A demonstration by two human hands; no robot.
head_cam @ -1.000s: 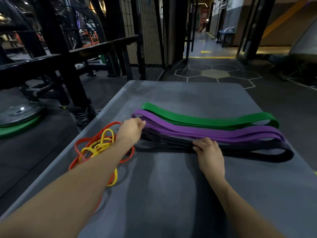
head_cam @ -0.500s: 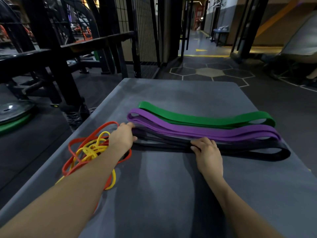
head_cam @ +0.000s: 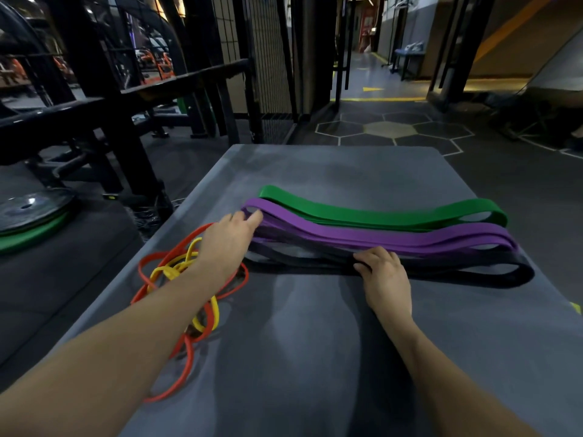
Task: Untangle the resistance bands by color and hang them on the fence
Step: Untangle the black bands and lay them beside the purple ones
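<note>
We are looking down at a grey counter (head_cam: 315, 357). The near part of it and the far end are showing plenty of bare grey top. Three wide bands are lying side by side across the middle, reaching close to the right edge. The green band (head_cam: 378, 214) is sitting farthest from us, the purple band (head_cam: 394, 238) is lying next to it, and the black band (head_cam: 441, 269) is lying nearest.

Our left hand (head_cam: 228, 238) is reaching to the left end of the purple band, with fingers stretched out and touching it. Our right hand (head_cam: 383, 275) is resting on the black band with its fingers curled over it.

The thin orange band (head_cam: 186, 367) and yellow band (head_cam: 170, 272) are lying in a tangle by the left edge, partly under our left arm.

Past the left edge, a black metal frame (head_cam: 104, 99) is standing on the floor, with weight plates (head_cam: 28, 212) lying beside it. A wire fence (head_cam: 268, 58) is standing beyond the far left corner.
</note>
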